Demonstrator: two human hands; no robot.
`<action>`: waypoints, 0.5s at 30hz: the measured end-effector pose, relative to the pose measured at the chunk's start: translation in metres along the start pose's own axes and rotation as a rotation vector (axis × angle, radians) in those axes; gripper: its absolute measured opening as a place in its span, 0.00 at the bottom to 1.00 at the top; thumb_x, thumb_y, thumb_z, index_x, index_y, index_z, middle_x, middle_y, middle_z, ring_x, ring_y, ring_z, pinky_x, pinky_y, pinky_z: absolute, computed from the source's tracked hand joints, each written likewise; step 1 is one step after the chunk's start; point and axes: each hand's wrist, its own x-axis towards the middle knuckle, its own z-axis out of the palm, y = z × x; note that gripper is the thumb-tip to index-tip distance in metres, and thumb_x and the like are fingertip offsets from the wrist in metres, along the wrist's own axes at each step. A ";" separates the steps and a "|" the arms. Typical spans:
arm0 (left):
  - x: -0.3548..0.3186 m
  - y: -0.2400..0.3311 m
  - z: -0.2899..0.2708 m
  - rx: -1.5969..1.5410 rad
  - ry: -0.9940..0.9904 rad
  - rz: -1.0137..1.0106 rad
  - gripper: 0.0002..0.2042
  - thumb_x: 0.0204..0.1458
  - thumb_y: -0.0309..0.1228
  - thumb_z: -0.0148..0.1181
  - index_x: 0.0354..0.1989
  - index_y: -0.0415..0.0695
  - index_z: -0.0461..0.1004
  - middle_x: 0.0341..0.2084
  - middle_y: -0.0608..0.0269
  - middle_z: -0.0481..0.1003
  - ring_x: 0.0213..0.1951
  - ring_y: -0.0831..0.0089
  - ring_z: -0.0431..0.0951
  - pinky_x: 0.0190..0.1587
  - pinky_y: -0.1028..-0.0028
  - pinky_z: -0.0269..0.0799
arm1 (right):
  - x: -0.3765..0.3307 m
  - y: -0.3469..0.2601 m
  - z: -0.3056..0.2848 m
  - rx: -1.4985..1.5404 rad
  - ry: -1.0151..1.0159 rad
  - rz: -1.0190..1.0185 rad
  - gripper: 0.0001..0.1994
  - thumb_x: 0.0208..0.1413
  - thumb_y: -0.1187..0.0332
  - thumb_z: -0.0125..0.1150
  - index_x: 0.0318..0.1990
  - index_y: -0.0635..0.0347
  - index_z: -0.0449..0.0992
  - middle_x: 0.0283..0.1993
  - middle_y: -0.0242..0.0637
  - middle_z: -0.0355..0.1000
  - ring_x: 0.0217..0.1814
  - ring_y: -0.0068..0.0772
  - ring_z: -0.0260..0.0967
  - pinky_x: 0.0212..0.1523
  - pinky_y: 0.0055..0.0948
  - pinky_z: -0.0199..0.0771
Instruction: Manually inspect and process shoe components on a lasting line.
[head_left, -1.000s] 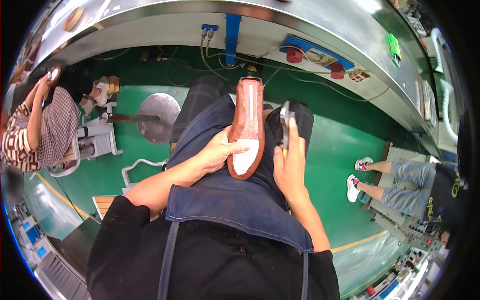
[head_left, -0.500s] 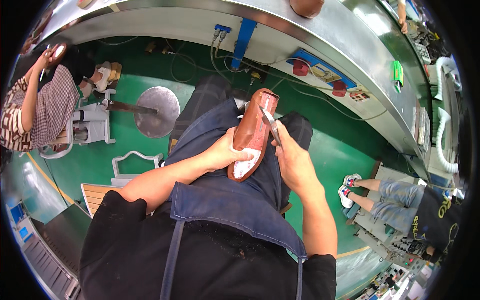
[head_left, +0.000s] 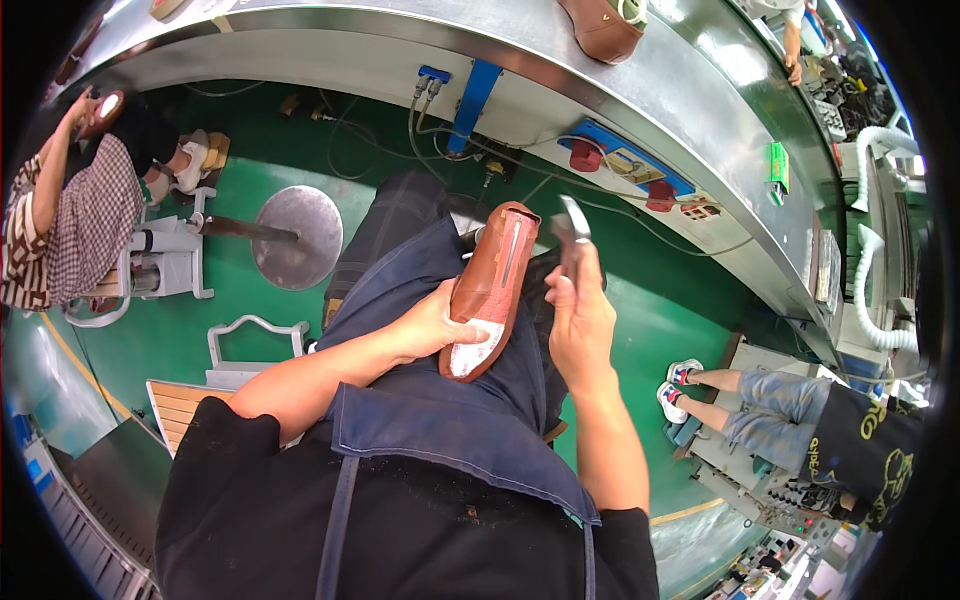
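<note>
A brown shoe (head_left: pixel 490 290) is held sole-up on the lap, over a dark blue apron (head_left: pixel 430 420). It is gripped at its heel end by the left hand (head_left: pixel 430 325). At three o'clock of the shoe, the right hand (head_left: pixel 580 310) is closed around a small metal tool (head_left: pixel 573 228), possibly a blade, raised just beside the toe. At twelve o'clock, another brown shoe (head_left: pixel 600 25) is seen on the steel tabletop (head_left: pixel 700 120).
</note>
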 end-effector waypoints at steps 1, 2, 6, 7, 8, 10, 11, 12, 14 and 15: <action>0.001 -0.001 -0.001 0.003 -0.008 0.001 0.40 0.47 0.26 0.77 0.69 0.37 0.63 0.58 0.58 0.75 0.60 0.70 0.75 0.66 0.67 0.68 | -0.007 0.000 0.004 0.035 0.004 0.119 0.28 0.72 0.75 0.53 0.78 0.59 0.58 0.51 0.48 0.79 0.40 0.34 0.79 0.44 0.30 0.81; 0.002 -0.003 -0.003 -0.032 -0.039 -0.026 0.42 0.47 0.26 0.77 0.71 0.37 0.60 0.60 0.58 0.73 0.62 0.70 0.73 0.68 0.67 0.67 | -0.011 -0.001 0.008 0.072 0.009 0.237 0.28 0.72 0.74 0.53 0.78 0.59 0.58 0.52 0.51 0.79 0.41 0.38 0.80 0.45 0.33 0.81; 0.007 -0.004 -0.002 -0.034 -0.113 0.011 0.42 0.48 0.27 0.78 0.72 0.38 0.59 0.61 0.59 0.73 0.63 0.70 0.72 0.68 0.67 0.67 | -0.018 0.029 0.011 -0.204 -0.197 0.162 0.28 0.69 0.75 0.54 0.76 0.58 0.60 0.62 0.55 0.76 0.56 0.52 0.81 0.53 0.39 0.81; 0.007 -0.004 -0.004 -0.093 -0.120 -0.001 0.40 0.48 0.29 0.78 0.69 0.38 0.63 0.60 0.60 0.74 0.62 0.72 0.73 0.67 0.68 0.68 | -0.015 0.019 0.009 -0.053 -0.123 0.258 0.28 0.70 0.74 0.54 0.76 0.59 0.61 0.60 0.53 0.78 0.50 0.45 0.81 0.50 0.36 0.81; 0.007 -0.005 -0.003 -0.091 -0.120 -0.001 0.40 0.48 0.29 0.78 0.69 0.38 0.63 0.60 0.60 0.74 0.62 0.72 0.73 0.67 0.68 0.68 | -0.013 0.011 0.007 0.098 -0.049 0.352 0.27 0.70 0.74 0.53 0.75 0.60 0.61 0.58 0.51 0.79 0.44 0.38 0.82 0.48 0.33 0.81; 0.008 -0.004 0.000 -0.114 -0.055 0.023 0.35 0.47 0.29 0.78 0.64 0.39 0.69 0.52 0.62 0.79 0.54 0.72 0.79 0.62 0.68 0.74 | -0.029 0.027 0.015 0.222 0.105 0.429 0.25 0.73 0.72 0.53 0.75 0.66 0.60 0.41 0.36 0.77 0.32 0.21 0.73 0.36 0.24 0.78; 0.014 -0.004 0.001 -0.113 -0.055 0.026 0.35 0.47 0.29 0.78 0.64 0.39 0.69 0.52 0.62 0.79 0.54 0.72 0.79 0.62 0.68 0.74 | -0.034 0.028 0.015 0.322 0.116 0.504 0.24 0.73 0.72 0.53 0.73 0.66 0.61 0.40 0.35 0.76 0.32 0.21 0.73 0.34 0.24 0.78; 0.022 -0.004 0.000 -0.176 -0.011 -0.033 0.34 0.47 0.30 0.79 0.63 0.37 0.69 0.51 0.60 0.79 0.52 0.70 0.81 0.60 0.68 0.76 | -0.039 0.029 0.014 0.423 0.126 0.578 0.24 0.73 0.71 0.53 0.72 0.66 0.62 0.38 0.34 0.74 0.31 0.21 0.73 0.33 0.24 0.78; 0.028 -0.003 0.000 -0.234 0.028 -0.096 0.34 0.47 0.30 0.79 0.62 0.36 0.69 0.50 0.58 0.80 0.50 0.69 0.82 0.58 0.67 0.78 | -0.052 0.037 0.012 0.527 0.105 0.686 0.22 0.73 0.70 0.53 0.71 0.65 0.63 0.38 0.35 0.74 0.32 0.22 0.74 0.33 0.25 0.80; 0.028 -0.003 0.001 -0.274 0.039 -0.109 0.33 0.47 0.30 0.79 0.62 0.35 0.69 0.49 0.56 0.80 0.49 0.68 0.83 0.57 0.66 0.79 | -0.059 0.041 0.011 0.632 0.081 0.793 0.20 0.73 0.70 0.52 0.69 0.64 0.65 0.37 0.35 0.74 0.32 0.23 0.75 0.32 0.26 0.81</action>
